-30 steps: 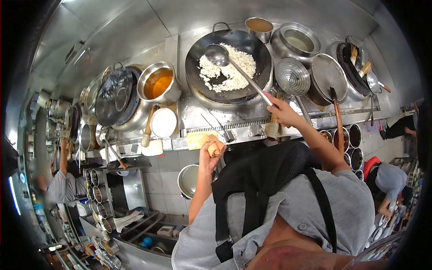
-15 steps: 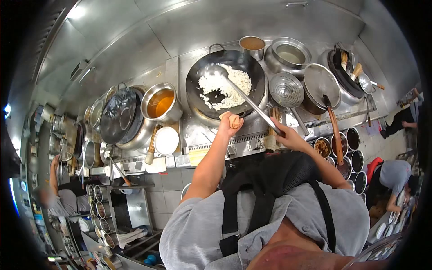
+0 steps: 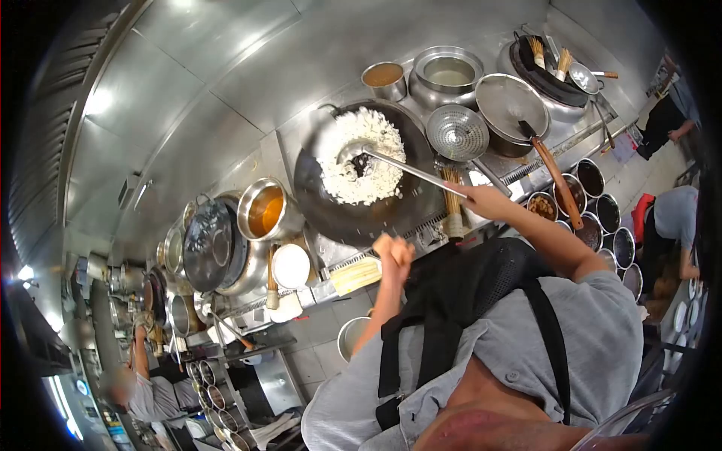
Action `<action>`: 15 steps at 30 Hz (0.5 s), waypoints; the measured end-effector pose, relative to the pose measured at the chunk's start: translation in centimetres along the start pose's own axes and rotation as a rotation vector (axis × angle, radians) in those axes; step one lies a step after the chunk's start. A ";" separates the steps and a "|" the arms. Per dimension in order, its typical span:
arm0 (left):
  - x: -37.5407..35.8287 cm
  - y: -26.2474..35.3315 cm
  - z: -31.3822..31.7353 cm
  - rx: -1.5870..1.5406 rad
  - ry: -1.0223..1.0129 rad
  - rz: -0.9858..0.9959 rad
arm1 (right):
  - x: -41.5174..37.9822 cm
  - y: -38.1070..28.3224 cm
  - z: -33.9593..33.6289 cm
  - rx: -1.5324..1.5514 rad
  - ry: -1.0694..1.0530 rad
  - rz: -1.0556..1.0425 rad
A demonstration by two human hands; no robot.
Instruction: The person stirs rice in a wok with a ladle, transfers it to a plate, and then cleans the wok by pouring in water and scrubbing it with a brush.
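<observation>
Landmark: wok [image 3: 331, 203], black, tilted up off its burner toward the steel back wall.

Nearest the camera: grey shirt and black apron straps of the person. Left hand [image 3: 393, 252] was at the wok's near rim, fingers curled tight into a fist around what appeared to be the wok's handle; the handle itself was hidden by the fist. Right hand [image 3: 485, 201] was to the right of the wok's near edge, fingers wrapped around the end of the ladle [image 3: 406, 169] handle. The ladle shaft ran from that hand up-left across the wok; its bowl sat in the rice [image 3: 361, 158], which was piled in the upper half of the wok.

Just below-left of the wok: white lidded container [image 3: 291, 265] and a pot of amber liquid [image 3: 265, 213]. Right of the wok: bamboo brush [image 3: 453, 203] upright, and a round perforated strainer [image 3: 457, 132]. Beyond the wok, against the wall: small pot of brown liquid [image 3: 384, 78] and a larger pot of clear liquid [image 3: 449, 74].

Far right of the wok: another person in a grey top [image 3: 677, 218], bent over.
</observation>
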State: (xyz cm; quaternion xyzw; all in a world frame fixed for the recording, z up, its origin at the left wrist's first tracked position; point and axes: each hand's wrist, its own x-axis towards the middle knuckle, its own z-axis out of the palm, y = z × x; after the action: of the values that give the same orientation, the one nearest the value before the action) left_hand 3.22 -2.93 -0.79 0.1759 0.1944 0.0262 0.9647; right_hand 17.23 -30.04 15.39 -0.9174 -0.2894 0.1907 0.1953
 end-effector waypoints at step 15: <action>5.5 7.4 5.6 0.015 -0.031 -0.036 | -7.4 -0.6 -6.6 0.082 -0.312 0.027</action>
State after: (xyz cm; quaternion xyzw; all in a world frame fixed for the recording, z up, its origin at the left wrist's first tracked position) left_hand 10.56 2.79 4.60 0.1802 0.1827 0.0045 0.9665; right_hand 14.35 -35.67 23.06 -0.8717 -0.2959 0.3452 0.1826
